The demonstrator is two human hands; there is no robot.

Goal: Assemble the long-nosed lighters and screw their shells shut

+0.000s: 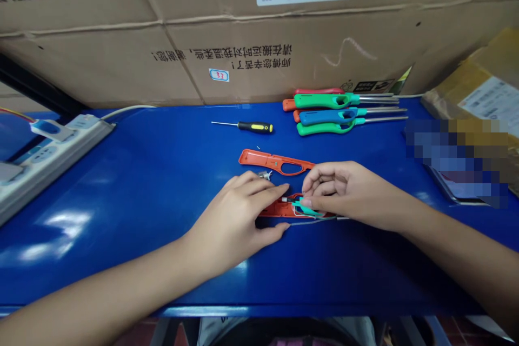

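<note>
An orange plastic shell half of a utility lighter lies open on the blue surface, near the middle and close to the near edge. A teal plastic piece and a thin wire sit across it, so this lighter is not closed up. Its matching orange shell half, with a long finger-loop opening, lies separate just beyond, and a small metal fitting rests between the two halves. Joining the halves is left; the fit of the inner parts is partly hidden by the hands.

The right hand forms a narrow grip, its fingertips curled closed on the teal piece. The left hand has a wide grip, fingers stretched over the shell's left end and thumb low by its near edge, holding nothing visible.

Farther off lies a screwdriver with a black-and-yellow handle and slim steel shaft. Beyond, glossy assembled lighters in green, blue, red and orange lie grouped, metal nozzles pointing right. A white power strip sits left, against a corrugated cardboard carton along the far edge.
</note>
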